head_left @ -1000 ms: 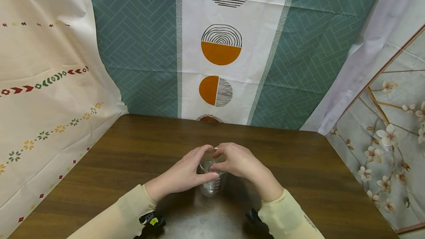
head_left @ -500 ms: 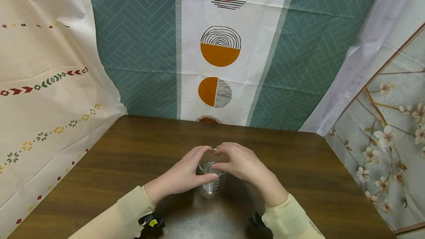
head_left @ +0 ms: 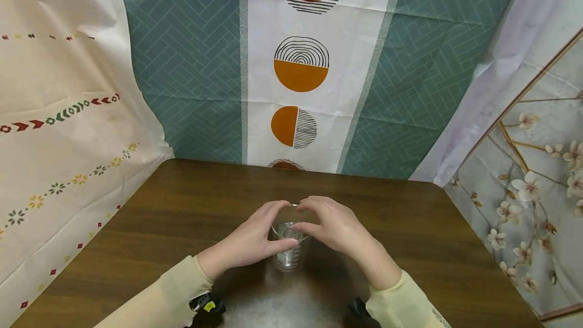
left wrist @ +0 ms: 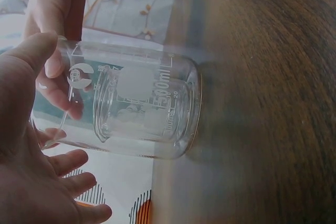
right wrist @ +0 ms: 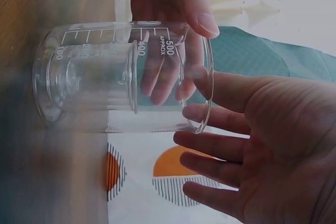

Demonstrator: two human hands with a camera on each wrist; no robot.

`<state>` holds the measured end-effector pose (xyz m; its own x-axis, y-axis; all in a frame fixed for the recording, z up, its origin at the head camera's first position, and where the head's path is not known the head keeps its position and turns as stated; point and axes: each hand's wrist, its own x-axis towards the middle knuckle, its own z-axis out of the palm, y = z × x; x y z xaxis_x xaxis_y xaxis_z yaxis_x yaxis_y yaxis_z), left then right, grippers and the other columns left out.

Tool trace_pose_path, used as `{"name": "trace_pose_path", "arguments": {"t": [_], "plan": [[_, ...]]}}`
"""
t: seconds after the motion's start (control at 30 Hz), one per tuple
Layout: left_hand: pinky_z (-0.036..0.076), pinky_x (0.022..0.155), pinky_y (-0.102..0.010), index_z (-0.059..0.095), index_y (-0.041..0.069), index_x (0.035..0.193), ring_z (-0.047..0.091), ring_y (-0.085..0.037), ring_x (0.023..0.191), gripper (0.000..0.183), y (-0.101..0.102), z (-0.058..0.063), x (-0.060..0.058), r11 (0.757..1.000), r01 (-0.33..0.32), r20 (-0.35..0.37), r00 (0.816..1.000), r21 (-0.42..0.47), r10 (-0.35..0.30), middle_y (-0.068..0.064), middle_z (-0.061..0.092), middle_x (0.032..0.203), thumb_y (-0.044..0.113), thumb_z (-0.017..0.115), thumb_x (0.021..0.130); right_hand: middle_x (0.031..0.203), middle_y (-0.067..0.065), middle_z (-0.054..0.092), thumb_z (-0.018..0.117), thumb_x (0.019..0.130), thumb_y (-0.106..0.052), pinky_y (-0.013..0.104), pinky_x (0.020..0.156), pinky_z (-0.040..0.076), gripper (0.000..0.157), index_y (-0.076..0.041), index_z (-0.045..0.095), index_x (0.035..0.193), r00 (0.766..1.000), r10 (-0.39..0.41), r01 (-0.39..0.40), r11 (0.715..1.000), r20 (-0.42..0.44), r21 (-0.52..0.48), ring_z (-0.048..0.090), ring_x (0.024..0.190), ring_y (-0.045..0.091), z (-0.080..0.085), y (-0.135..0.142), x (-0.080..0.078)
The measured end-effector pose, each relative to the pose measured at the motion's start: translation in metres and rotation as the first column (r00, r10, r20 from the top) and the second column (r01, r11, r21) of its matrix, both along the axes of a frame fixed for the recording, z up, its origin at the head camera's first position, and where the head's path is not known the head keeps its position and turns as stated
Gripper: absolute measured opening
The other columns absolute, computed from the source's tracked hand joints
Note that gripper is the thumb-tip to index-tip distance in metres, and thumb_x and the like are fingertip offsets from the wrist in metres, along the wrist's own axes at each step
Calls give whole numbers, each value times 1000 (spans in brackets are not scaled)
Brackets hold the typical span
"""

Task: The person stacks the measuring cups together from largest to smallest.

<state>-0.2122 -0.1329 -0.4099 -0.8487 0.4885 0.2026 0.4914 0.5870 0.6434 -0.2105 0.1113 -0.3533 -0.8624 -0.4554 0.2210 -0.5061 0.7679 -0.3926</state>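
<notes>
A large clear glass beaker (head_left: 288, 265) stands upright on the table, its white marking reading 500 ml in the left wrist view. Nested inside it is a smaller glass beaker (right wrist: 105, 85); whether a still smaller one sits within that is hard to tell through the glass. My left hand (head_left: 250, 237) holds the large beaker near its rim, thumb on the near side and fingers round the left and far side. Opposite, my right hand (head_left: 334, 224) curves loosely at the rim's right side, its thumb over the opening and fingers spread in the right wrist view.
The brown wooden table (head_left: 205, 181) has rounded far corners. Patterned cloth hangs behind it, with a cream curtain (head_left: 68, 166) on the left and a floral panel (head_left: 524, 227) on the right. Black wrist straps (head_left: 207, 305) show below the sleeves.
My right hand has eased slightly to the right, its thumb drawing back from the left thumb. The left hand and the beakers have stayed in place.
</notes>
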Motion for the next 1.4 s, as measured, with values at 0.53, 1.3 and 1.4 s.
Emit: {"name": "trace_pose_path", "arguments": {"t": [0.53, 1.3, 1.4], "plan": [[39, 121, -63, 40, 15, 167, 38, -32, 158, 97, -1, -1, -1, 1000, 11, -13, 1000, 6, -11, -7, 40, 171, 70, 76, 96, 138, -5, 73, 86, 99, -37, 52, 108, 54, 41, -20, 77, 135, 999, -22, 22, 1000, -45, -14, 65, 134, 21, -3, 6, 3], [41, 121, -60, 40, 13, 168, 41, -33, 155, 97, -1, 1, -7, 1000, 15, -33, 999, 0, -15, -9, 45, 168, 64, 80, 96, 158, 3, 62, 79, 103, -45, 58, 112, 51, 60, -16, 65, 154, 988, 6, -3, 1000, -157, 19, 56, 147, 28, -13, 27, 3], [40, 121, -62, 39, 13, 169, 40, -33, 157, 98, -1, 1, -9, 1000, 15, -30, 999, -8, -15, -9, 43, 170, 65, 79, 96, 162, 8, 58, 77, 104, -45, 60, 115, 48, 64, -13, 61, 158, 987, 11, -5, 999, -158, 38, 52, 151, 33, -16, 31, 3]]}}
